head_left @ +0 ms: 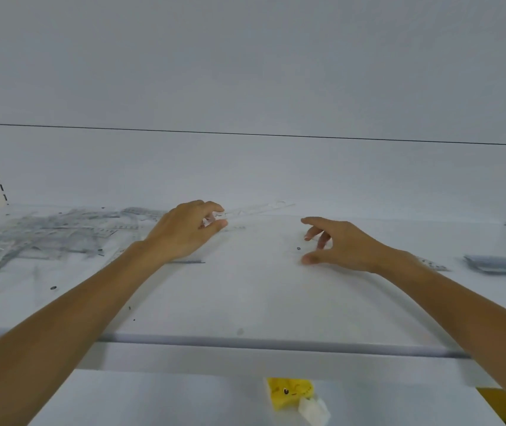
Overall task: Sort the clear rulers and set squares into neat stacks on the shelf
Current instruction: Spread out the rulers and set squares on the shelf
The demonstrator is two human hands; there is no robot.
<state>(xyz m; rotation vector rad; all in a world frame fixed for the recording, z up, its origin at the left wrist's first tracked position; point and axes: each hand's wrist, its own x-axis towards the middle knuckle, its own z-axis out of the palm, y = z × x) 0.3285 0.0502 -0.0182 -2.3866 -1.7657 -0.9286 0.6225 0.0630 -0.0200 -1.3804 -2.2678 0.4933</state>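
Two hands reach over the shelf (245, 296). The left hand (187, 230) pinches one end of a clear ruler (260, 209) between thumb and fingers; the right hand (336, 244) hovers spread and empty near the ruler's far end. A jumbled pile (45, 232) of clear rulers and set squares lies left of the left hand, and a neat stack (503, 264) sits far right.

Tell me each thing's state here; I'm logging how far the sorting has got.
left hand: pinches the clear ruler's near end
clear ruler: held at one end, stretching rightward
right hand: fingers spread, holding nothing
loose pile: jumbled, on the shelf's left
stack: neat, far right
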